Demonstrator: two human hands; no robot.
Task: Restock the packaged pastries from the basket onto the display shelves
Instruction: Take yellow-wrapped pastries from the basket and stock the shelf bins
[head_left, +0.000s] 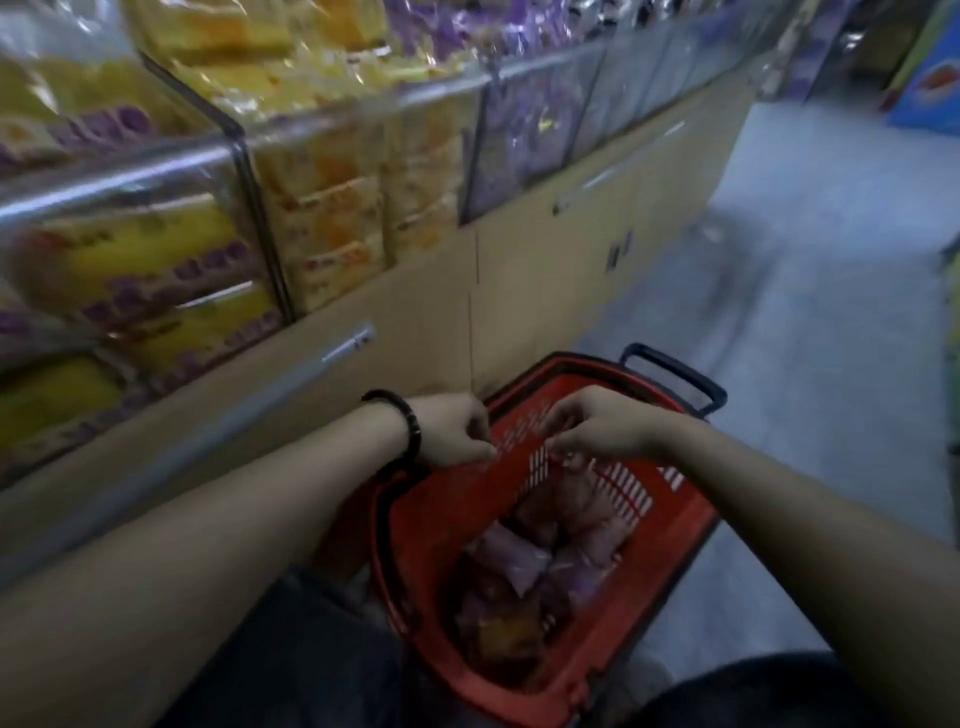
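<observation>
A red plastic basket (426, 525) stands on the floor in front of me with several packaged pastries (511, 558) in it, purple, pink and brown. Both my hands are over its far end. My right hand (602, 423) pinches the top edge of a clear pastry packet (574, 491) that hangs into the basket. My left hand (454, 428), with a dark bracelet on the wrist, has its fingers curled and seems to pinch the same packet's other corner; blur hides the contact. The display shelves (332, 156) run along my left.
Clear-fronted bins hold yellow cake packs (332, 218) and purple packets (524, 130). Below them is a beige cabinet front (519, 280). The basket's black handle (675, 374) sticks out at its far end. A grey aisle floor (810, 291) stretches to the right.
</observation>
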